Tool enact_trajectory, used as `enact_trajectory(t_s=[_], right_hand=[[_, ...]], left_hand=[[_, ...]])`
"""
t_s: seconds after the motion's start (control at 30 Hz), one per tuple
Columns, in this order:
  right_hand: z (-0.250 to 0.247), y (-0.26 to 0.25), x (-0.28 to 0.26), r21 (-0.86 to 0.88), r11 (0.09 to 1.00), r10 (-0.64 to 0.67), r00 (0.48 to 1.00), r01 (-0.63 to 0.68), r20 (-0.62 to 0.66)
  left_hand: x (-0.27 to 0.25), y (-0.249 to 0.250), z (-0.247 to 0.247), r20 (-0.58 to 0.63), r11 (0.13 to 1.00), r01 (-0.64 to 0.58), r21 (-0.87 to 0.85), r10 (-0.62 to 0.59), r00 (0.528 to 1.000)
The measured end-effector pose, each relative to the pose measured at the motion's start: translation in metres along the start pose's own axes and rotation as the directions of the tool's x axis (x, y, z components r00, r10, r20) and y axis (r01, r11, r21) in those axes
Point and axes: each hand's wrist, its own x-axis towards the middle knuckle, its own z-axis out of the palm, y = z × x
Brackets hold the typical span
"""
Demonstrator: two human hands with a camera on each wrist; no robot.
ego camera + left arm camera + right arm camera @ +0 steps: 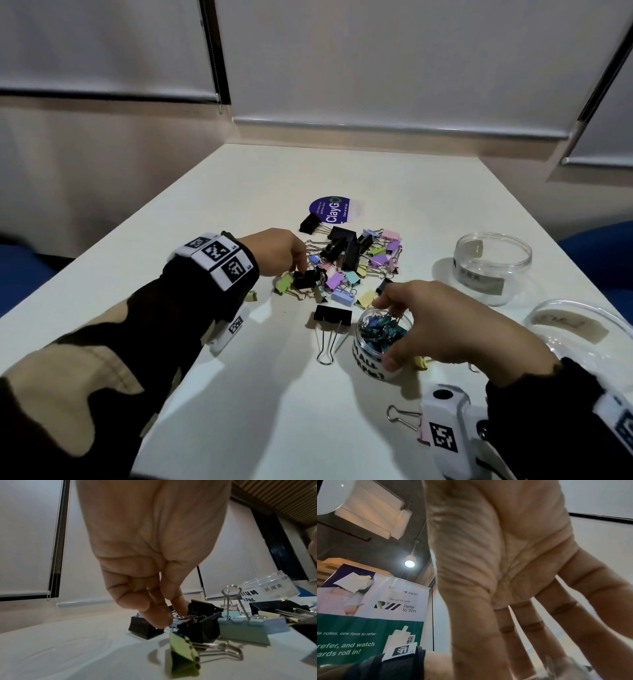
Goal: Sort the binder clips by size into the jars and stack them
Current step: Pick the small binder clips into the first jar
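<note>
Binder clips [346,263] lie in a mixed heap of black and pastel pieces near the middle of the white table [219,404], and I read the scene from my left side across. My left hand [279,251] reaches down into the near-left edge of the heap; on the left wrist view its fingers [161,616] are bunched narrow, tips pressed in among wire handles beside a small black clip [145,628], though I cannot tell whether they actually pinch anything. A green clip [184,654] and a pale teal clip [243,628] sit just in front of that hand. Nearer me, one large black clip [333,315] lies alone with its handles pointing toward me. Just right of it stands the small jar [376,346], holding blue and green clips. My right hand [438,322] arches over its mouth, fingers spread wide, thumb against the jar's near side. Farther right stand an open medium jar [491,270] and the rim of a large jar [582,329].
</note>
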Motion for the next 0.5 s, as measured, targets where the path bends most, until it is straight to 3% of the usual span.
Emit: enact_trajectory(t_s=[0.33, 0.5], right_hand=[[-0.022, -0.019, 0.023, -0.196, 0.98, -0.021, 0.99, 0.048, 0.14], [-0.024, -0.023, 0.031, -0.17, 0.983, -0.035, 0.988, 0.061, 0.151]], left_hand=[[0.008, 0.002, 0.008, 0.005, 0.995, 0.008, 0.104, -0.008, 1.0], [0.014, 0.003, 0.008, 0.008, 0.987, -0.034, 0.16, 0.033, 0.999]])
